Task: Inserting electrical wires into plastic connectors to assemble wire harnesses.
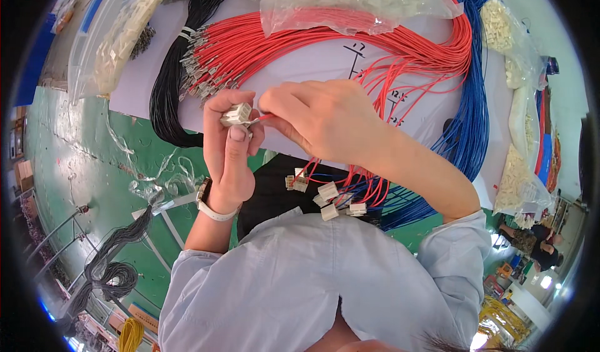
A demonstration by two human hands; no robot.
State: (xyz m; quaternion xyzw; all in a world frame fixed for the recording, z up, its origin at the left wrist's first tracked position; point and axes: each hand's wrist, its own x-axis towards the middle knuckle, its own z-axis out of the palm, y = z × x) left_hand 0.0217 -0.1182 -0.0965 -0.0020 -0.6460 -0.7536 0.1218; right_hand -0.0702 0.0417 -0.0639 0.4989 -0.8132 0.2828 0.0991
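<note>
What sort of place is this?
Likely a wire-harness workshop: bundled red wires with metal-tipped ends, bags of white connectors, and a right hand holding a red wire at a connector.

White blocky connector (pixel 237 114), tilted in the left hand (pixel 232 158); red wire (pixel 265 117) (tip just beside it) in the right hand (pixel 328 119)

Loose wires and boxes above a green floor (pixel 81 143)
Black wires (pixel 160 96), bound by a white tie (pixel 186 33), droop over the table's edge at upper left; clear plastic scraps (pixel 181 172) trail below. Grey wires (pixel 115 280) loop at lower left, near a yellow coil (pixel 130 335) and a carton (pixel 145 317). At far right, a co-worker (pixel 542 249) is small.
</note>
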